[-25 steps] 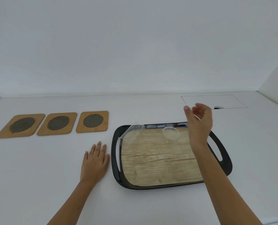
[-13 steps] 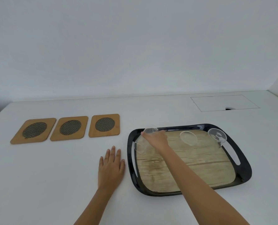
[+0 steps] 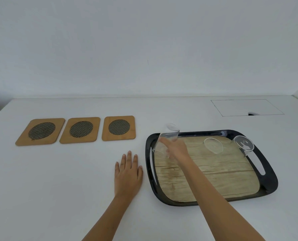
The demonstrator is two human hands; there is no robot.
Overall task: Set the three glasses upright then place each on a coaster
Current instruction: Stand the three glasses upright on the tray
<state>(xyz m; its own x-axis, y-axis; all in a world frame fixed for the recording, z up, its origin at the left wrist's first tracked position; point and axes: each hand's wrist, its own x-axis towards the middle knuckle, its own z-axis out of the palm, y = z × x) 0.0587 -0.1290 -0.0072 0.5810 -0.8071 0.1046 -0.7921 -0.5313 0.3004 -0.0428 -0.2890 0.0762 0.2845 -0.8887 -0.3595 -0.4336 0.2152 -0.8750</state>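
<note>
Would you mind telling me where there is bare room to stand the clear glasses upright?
All three square bamboo coasters with mesh centres are bare. The near half of the black wood-patterned tray is free too. Its far edge is crowded: the right hand grips one clear glass, two others lie beside.

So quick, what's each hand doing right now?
Left hand: open, flat on the table, holding nothing.
Right hand: closed around the left glass.
</note>
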